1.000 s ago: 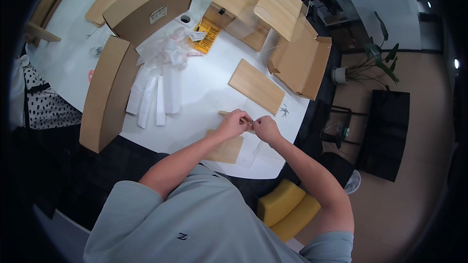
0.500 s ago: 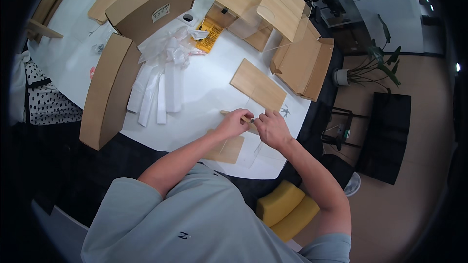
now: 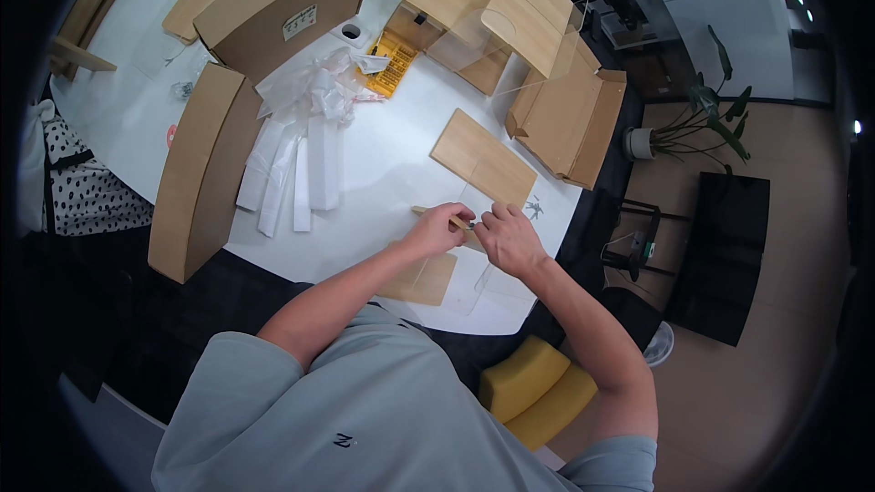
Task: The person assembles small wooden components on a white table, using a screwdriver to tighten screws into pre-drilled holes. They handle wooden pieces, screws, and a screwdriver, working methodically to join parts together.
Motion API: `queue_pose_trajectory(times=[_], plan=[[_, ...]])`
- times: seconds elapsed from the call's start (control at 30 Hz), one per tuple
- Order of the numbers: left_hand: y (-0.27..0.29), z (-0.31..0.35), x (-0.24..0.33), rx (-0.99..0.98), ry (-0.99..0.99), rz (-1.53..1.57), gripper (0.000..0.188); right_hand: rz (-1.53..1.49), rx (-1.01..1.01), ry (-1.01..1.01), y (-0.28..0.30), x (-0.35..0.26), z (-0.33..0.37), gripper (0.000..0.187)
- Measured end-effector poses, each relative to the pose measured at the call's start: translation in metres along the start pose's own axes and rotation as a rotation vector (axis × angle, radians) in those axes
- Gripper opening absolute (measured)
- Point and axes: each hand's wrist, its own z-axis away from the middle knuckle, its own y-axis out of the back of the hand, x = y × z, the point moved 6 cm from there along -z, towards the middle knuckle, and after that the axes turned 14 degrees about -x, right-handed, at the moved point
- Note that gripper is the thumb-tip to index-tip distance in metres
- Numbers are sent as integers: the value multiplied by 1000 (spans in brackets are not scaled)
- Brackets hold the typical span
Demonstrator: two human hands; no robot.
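My left hand (image 3: pixel 441 231) is closed around a narrow light-wood piece (image 3: pixel 418 210), whose end sticks out beyond the fingers. The fingertips of my right hand (image 3: pixel 510 239) are pinched at the same piece, by a small dark metal-looking part (image 3: pixel 470 226) too small to name. Under my left wrist lies a light-wood board (image 3: pixel 428 282). A clear sheet (image 3: pixel 483 284) rests beside it, below my hands. Beyond my hands lies a longer wooden board (image 3: pixel 483 157), with several small thin grey pieces (image 3: pixel 534 209) near its right end.
White plastic wrapping (image 3: pixel 319 96) and white strips (image 3: pixel 324 164) lie left of centre on the white table (image 3: pixel 383 173). Brown cardboard boxes (image 3: pixel 205 173) stand at the left. Farther back are a yellow tool case (image 3: pixel 392 62), a wood-and-clear-panel cabinet (image 3: pixel 465 23) and an opened carton (image 3: pixel 570 123).
My right fingers have turned slightly at the small part. My left hand keeps its place on the wooden piece, and the things on the table look the same.
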Motion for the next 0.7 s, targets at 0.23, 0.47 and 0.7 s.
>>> queue_pose_trajectory(times=[0.23, 0.47, 0.7], plan=[[-1, 1, 2, -25, 36, 50, 38, 70, -41, 67, 0, -1, 0, 8], [-1, -1, -3, 8, -25, 9, 33, 252, -70, 144, -5, -14, -3, 15], [-3, 1, -7, 15, -13, 23, 30, 341, 11, 282, -2, -17, 0, 15]])
